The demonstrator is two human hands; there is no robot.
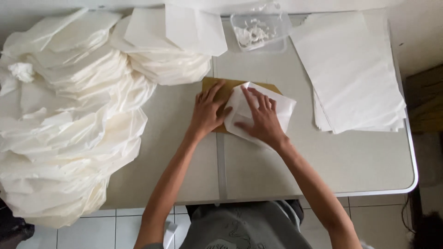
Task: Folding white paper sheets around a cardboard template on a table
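A white paper sheet [281, 107] lies partly folded over a brown cardboard template [213, 84] in the middle of the table. My left hand [207, 110] rests flat on the cardboard, thumb touching the paper's left fold. My right hand [262, 117] presses down flat on the folded paper, fingers spread and pointing away from me. Neither hand grips anything; both press on the surfaces.
A large heap of folded white paper pieces [69, 120] covers the table's left side. A stack of flat white sheets [350, 69] lies at the right. A clear plastic tray [260, 30] with white paste stands at the back. The grey table edge [406, 184] is at the right.
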